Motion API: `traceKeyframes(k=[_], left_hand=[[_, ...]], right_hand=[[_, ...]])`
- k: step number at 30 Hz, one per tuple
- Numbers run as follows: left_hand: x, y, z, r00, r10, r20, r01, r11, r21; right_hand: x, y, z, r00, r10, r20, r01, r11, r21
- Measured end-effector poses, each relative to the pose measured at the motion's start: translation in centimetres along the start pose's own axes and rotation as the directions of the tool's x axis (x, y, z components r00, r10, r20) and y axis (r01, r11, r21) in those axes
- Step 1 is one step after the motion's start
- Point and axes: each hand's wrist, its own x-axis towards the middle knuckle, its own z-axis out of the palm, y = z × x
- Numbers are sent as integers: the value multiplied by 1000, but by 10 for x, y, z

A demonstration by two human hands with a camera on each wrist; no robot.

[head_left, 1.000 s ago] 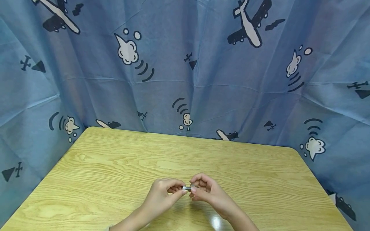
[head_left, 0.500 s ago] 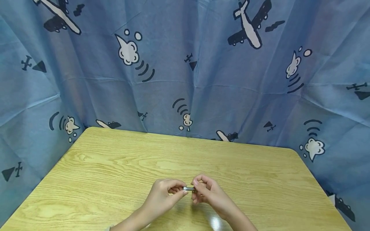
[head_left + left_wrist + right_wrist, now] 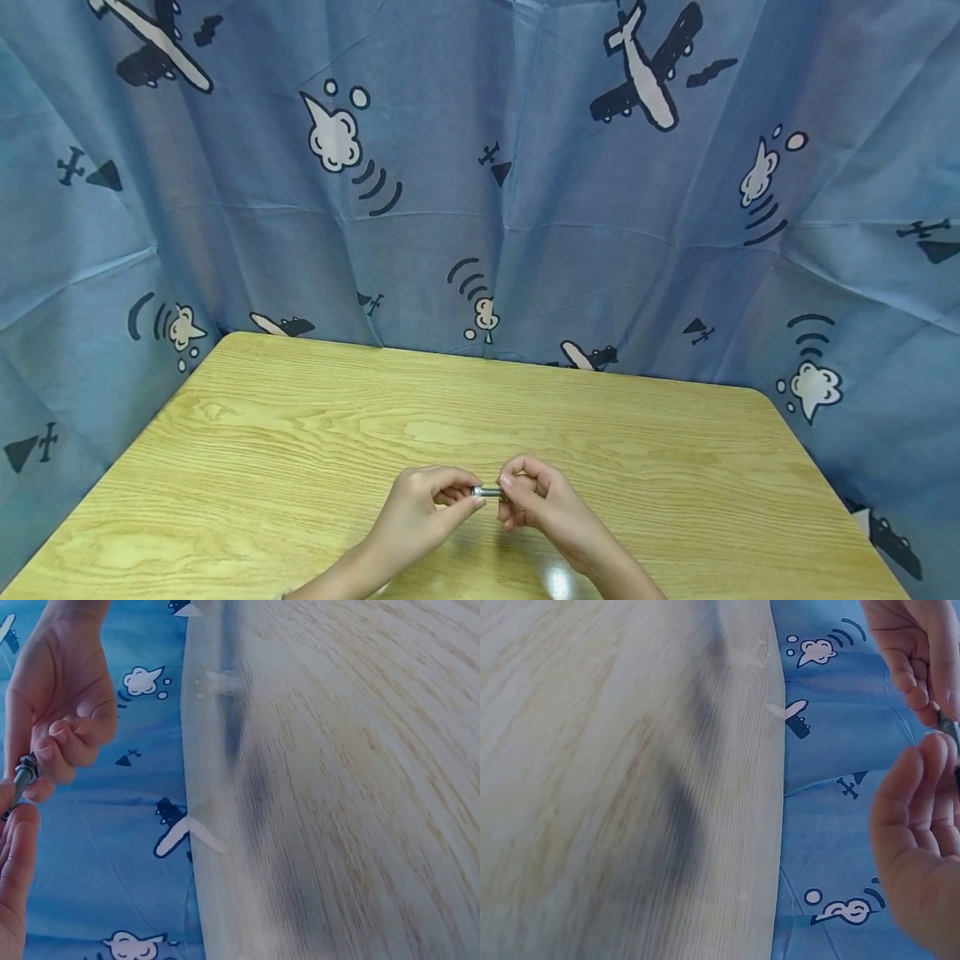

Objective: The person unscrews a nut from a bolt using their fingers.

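A small metal bolt (image 3: 489, 492) lies level between both hands, above the table's near part. My left hand (image 3: 427, 504) pinches its left end between thumb and fingers. At its right end, the thumb and index finger of my right hand (image 3: 543, 504) grip it, the other fingers curled below. In the left wrist view, a nut-like piece (image 3: 28, 765) sits on the bolt next to the right hand's (image 3: 67, 697) fingers. Thread shows on the bolt (image 3: 949, 726) in the right wrist view, at that frame's edge, where the fingers hide much of it.
A wood-grain table (image 3: 360, 400) with rounded far corners spreads beneath the hands. Blue curtain (image 3: 420, 167) printed with planes and clouds hangs behind it and along both sides. A bright light reflection (image 3: 558, 579) shows on the tabletop near the right forearm.
My right hand's fingers have shifted slightly rightward along the bolt and the thumb has moved up, so more of the shank shows. My left hand keeps its pinch almost in place.
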Motion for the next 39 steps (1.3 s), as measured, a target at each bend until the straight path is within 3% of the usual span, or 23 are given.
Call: traceKeyframes(k=[5, 12, 19, 29, 39], left_hand=[[0, 1, 0, 1000, -8, -4, 8, 1000, -7], [-1, 2, 0, 1000, -4, -1, 4, 1000, -12], [-2, 1, 0, 1000, -19, 2, 19, 1000, -17], [-1, 1, 2, 1000, -4, 0, 4, 1000, -3], [-3, 1, 3, 999, -30, 24, 30, 999, -32]], right_hand=[[-1, 1, -1, 999, -54, 6, 54, 998, -18], [-1, 1, -1, 1000, -4, -4, 4, 1000, 0], [-2, 3, -2, 998, -60, -9, 59, 998, -29], [1, 1, 0, 999, 34, 10, -34, 999, 4], [1, 4, 1, 999, 26, 26, -26, 1000, 7]])
